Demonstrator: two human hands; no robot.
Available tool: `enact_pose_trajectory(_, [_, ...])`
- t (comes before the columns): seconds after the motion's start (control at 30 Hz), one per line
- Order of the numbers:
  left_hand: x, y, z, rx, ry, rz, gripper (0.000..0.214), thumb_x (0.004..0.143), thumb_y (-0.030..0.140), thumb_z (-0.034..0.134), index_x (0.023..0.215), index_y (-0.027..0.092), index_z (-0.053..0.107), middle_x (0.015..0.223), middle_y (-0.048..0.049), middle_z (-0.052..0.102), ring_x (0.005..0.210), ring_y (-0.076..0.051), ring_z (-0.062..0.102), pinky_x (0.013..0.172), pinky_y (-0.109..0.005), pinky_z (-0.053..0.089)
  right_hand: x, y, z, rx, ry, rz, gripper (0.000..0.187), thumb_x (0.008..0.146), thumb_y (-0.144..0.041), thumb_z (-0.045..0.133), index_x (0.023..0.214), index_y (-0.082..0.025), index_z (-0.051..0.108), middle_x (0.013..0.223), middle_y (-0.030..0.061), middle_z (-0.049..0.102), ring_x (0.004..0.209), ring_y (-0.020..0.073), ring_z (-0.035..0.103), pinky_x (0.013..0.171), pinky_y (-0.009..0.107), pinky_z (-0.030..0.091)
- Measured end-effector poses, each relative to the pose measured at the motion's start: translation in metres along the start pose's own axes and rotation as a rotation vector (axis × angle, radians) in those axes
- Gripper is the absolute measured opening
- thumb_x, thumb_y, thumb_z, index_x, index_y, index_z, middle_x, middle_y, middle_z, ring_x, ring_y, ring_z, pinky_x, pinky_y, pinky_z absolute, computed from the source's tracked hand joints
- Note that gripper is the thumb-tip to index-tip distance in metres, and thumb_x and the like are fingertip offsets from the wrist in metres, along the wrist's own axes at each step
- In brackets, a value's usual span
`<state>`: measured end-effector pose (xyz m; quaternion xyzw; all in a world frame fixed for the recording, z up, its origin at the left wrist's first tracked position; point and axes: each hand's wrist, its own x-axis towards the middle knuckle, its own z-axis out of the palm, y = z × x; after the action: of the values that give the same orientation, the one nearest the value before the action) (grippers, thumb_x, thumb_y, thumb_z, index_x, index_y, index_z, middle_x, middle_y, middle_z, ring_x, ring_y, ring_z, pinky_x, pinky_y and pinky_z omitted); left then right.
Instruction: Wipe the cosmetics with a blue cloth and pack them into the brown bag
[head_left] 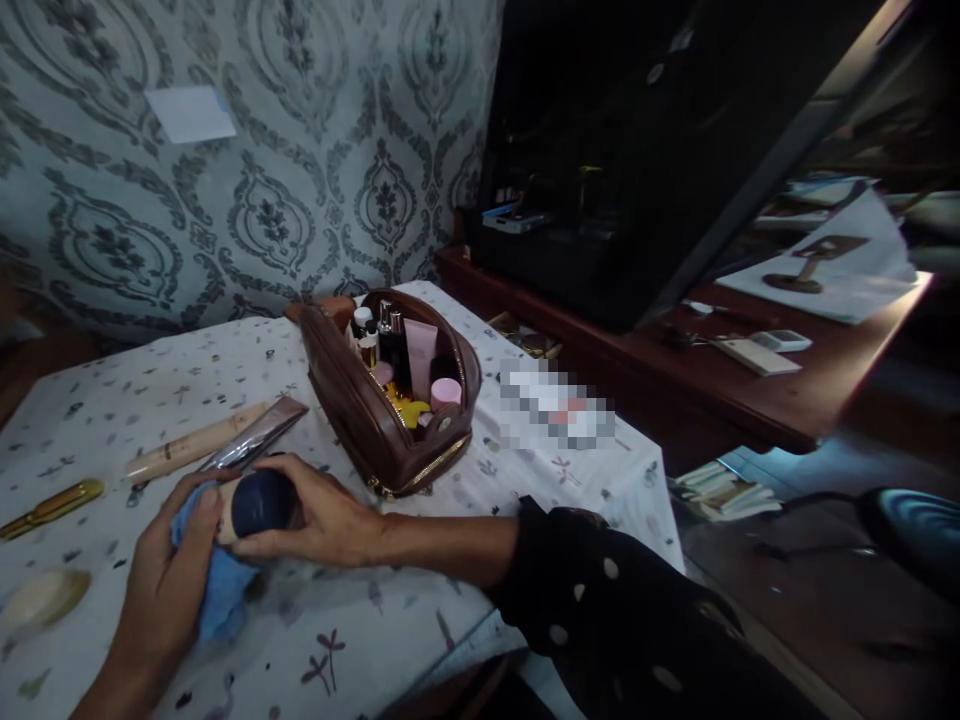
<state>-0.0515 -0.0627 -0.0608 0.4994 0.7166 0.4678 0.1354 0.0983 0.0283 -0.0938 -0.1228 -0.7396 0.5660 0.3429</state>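
Both hands are on a cream-coloured cosmetic bottle with a rounded dark blue cap (259, 503). My left hand (161, 580) is closed round the bottle's pale body, with a light blue cloth (229, 595) between palm and bottle. Fingers of my right hand (330, 515) wrap the dark blue cap from the other side. Just beyond the hands lie a silver-grey tube (259, 432) and a beige tube (191, 443). An unzipped brown cosmetic bag (337, 385) stands behind my right hand, holding several bottles, a pink tube (420, 352) and a pink-lidded jar (446, 393).
A gold-coloured slim container (52, 507) and a pale oval item (45, 598) lie at the left on the patterned tablecloth (405, 640). A blurred-out item (556, 403) lies right of the bag. Beyond it stand a dark red desk (780, 400) and a large black screen (600, 150).
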Motion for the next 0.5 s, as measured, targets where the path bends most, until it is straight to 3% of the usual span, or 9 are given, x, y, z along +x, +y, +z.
enact_pose_trajectory(0.1, [0.001, -0.008, 0.000, 0.199, 0.059, 0.273, 0.036, 0.093, 0.050, 0.050, 0.102, 0.019, 0.065, 0.100, -0.0051, 0.068, 0.097, -0.024, 0.064, 0.087, -0.033, 0.049, 0.002, 0.011, 0.006, 0.219, 0.017, 0.187, 0.054, 0.079, -0.041, 0.080, 0.122, -0.022, 0.053, 0.108, 0.0014, 0.062, 0.099, 0.0174, 0.062, 0.090, 0.032, 0.053])
enact_pose_trajectory(0.2, [0.002, -0.010, 0.002, 0.226, 0.049, 0.348, 0.031, 0.095, 0.045, 0.048, 0.101, 0.019, 0.064, 0.099, -0.0063, 0.067, 0.096, -0.024, 0.063, 0.087, -0.034, 0.048, 0.003, 0.014, 0.006, 0.214, 0.028, 0.207, 0.054, 0.075, -0.039, 0.083, 0.117, -0.021, 0.054, 0.103, 0.0010, 0.062, 0.094, 0.0170, 0.061, 0.086, 0.032, 0.053])
enact_pose_trajectory(0.37, [0.004, -0.004, 0.005, -0.011, -0.041, 0.132, 0.040, 0.097, 0.052, 0.045, 0.104, 0.018, 0.064, 0.107, -0.0070, 0.070, 0.101, -0.023, 0.065, 0.092, -0.034, 0.050, 0.001, 0.007, -0.003, -0.141, 0.006, -0.095, 0.061, 0.079, -0.035, 0.081, 0.130, -0.019, 0.052, 0.125, 0.0116, 0.058, 0.120, 0.0253, 0.056, 0.106, 0.042, 0.046])
enact_pose_trajectory(0.5, [0.007, 0.005, -0.001, -0.186, -0.094, -0.084, 0.054, 0.094, 0.066, 0.044, 0.101, 0.017, 0.067, 0.096, -0.0057, 0.072, 0.091, -0.023, 0.067, 0.083, -0.033, 0.054, 0.000, -0.001, -0.010, -0.344, -0.120, -0.287, 0.059, 0.091, -0.030, 0.069, 0.143, -0.020, 0.044, 0.131, 0.0160, 0.052, 0.123, 0.0262, 0.055, 0.105, 0.044, 0.049])
